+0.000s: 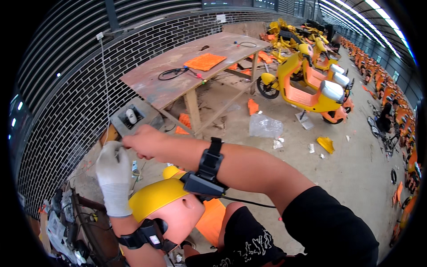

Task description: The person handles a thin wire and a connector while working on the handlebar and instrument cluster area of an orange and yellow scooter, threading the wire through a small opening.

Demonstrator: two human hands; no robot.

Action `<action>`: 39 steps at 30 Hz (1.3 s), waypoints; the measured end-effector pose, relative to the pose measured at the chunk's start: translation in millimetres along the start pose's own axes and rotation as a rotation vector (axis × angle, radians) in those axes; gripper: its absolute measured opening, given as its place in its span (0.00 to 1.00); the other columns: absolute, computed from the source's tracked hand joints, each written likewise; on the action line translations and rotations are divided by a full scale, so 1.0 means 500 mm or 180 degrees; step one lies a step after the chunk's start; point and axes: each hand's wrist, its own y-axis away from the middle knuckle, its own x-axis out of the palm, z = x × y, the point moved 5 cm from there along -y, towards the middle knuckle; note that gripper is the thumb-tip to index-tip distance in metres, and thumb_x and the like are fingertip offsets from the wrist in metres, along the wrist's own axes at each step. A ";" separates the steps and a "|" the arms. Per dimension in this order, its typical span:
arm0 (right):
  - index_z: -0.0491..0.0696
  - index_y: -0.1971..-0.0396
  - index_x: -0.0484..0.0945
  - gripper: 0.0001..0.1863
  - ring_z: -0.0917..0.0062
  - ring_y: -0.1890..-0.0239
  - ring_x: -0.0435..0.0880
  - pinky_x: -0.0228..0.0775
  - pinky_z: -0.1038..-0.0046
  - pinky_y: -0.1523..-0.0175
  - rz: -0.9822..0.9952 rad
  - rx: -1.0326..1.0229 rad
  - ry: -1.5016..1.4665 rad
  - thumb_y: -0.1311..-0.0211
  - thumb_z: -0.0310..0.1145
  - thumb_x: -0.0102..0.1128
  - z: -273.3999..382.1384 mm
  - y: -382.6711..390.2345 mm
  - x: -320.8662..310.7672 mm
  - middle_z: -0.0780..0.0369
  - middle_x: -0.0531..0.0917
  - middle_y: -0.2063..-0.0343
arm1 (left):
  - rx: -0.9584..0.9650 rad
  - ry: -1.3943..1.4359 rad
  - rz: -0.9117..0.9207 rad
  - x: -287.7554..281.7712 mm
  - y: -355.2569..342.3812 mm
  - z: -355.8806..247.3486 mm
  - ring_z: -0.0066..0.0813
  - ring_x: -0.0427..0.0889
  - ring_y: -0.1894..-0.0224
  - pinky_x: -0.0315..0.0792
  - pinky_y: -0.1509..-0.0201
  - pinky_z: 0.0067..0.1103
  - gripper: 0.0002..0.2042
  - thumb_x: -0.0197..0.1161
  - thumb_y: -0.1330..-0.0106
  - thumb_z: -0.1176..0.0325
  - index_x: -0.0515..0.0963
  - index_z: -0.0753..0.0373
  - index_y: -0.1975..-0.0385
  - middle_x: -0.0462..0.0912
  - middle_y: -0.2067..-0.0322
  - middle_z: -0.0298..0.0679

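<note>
My left hand (114, 164), in a white knitted glove with a grey cuff, is raised at the left with its fingers curled. Against its fingertips my bare right hand (144, 141) is closed in a pinch, the arm reaching across from the right. Whatever lies between the fingers is too small or hidden to make out. A thin pale cable (106, 84) hangs from a wall socket and runs down just behind the gloved hand. Beneath both forearms stands a scooter body with a yellow top (158, 196) and pink-orange panel (187, 216).
Beyond my hands sits a grey box (142, 111) holding a white object. A wooden table (160, 62) carries an orange sheet (205, 61) and a black cable (171, 73). Yellow scooters (307, 89) stand at right; plastic film (265, 126) and scraps litter the floor. Clutter fills the lower left.
</note>
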 end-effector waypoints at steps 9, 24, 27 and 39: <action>0.44 0.52 0.75 0.14 0.86 0.74 0.75 0.66 0.82 0.72 0.0461 -0.0768 -0.0630 0.33 0.36 0.56 0.004 -0.003 0.014 0.68 0.76 0.73 | -0.1780 0.4162 0.0353 0.058 -0.017 0.142 0.17 0.68 0.83 0.60 0.81 0.16 0.06 0.58 0.36 0.68 0.77 0.64 0.66 0.72 0.80 0.29; 0.45 0.46 0.71 0.17 0.87 0.74 0.72 0.65 0.84 0.72 0.0714 -0.1379 -0.0561 0.30 0.36 0.52 0.027 0.009 0.026 0.67 0.76 0.68 | -0.2318 0.5370 0.0977 0.057 0.000 0.097 0.19 0.60 0.83 0.55 0.80 0.18 0.04 0.54 0.36 0.69 0.70 0.61 0.71 0.63 0.82 0.28; 0.45 0.48 0.72 0.16 0.88 0.75 0.72 0.65 0.84 0.72 0.0694 -0.1484 -0.0625 0.30 0.37 0.51 0.036 0.017 0.019 0.67 0.77 0.69 | -0.2412 0.5342 0.1009 0.068 0.004 0.093 0.20 0.59 0.84 0.54 0.80 0.19 0.05 0.53 0.36 0.68 0.69 0.59 0.73 0.62 0.83 0.28; 0.44 0.66 0.74 0.12 0.85 0.79 0.75 0.68 0.79 0.75 0.0417 -0.1717 -0.0743 0.32 0.39 0.54 0.014 -0.029 0.018 0.66 0.76 0.76 | -0.1559 0.4319 0.0889 0.056 -0.006 0.073 0.19 0.65 0.81 0.61 0.77 0.15 0.06 0.53 0.33 0.70 0.69 0.64 0.72 0.69 0.80 0.32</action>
